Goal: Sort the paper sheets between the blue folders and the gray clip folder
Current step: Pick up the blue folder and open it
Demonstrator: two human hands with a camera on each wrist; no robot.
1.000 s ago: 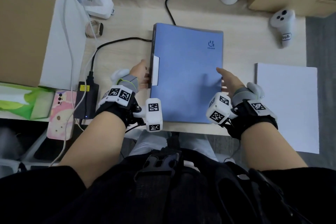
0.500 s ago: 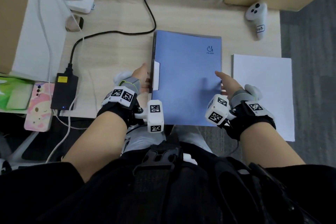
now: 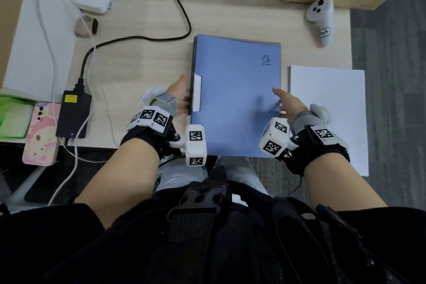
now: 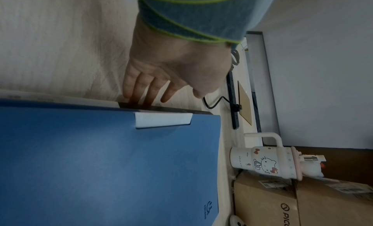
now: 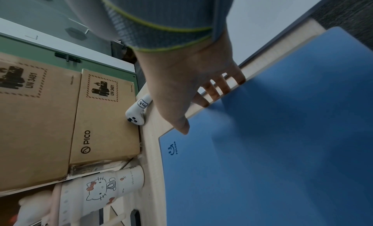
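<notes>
Both grips, left hand (image 3: 178,94) and right hand (image 3: 288,105), lie relaxed against the blue folder (image 3: 235,99) edges; overhanging the surface (image 3: 138,64), it may slip.

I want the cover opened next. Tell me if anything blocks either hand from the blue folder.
Nothing visible does. The left hand already touches the spine edge of the blue folder, and the right hand is at its opposite edge.

Soft, even overhead light fills the sharp head view, edges bowed by the wide lens. Both wrist views are dimmer, grainy and stretched; the right hand (image 5: 193,79) casts a blurred shadow on the matte blue plastic folder (image 5: 282,149).
</notes>
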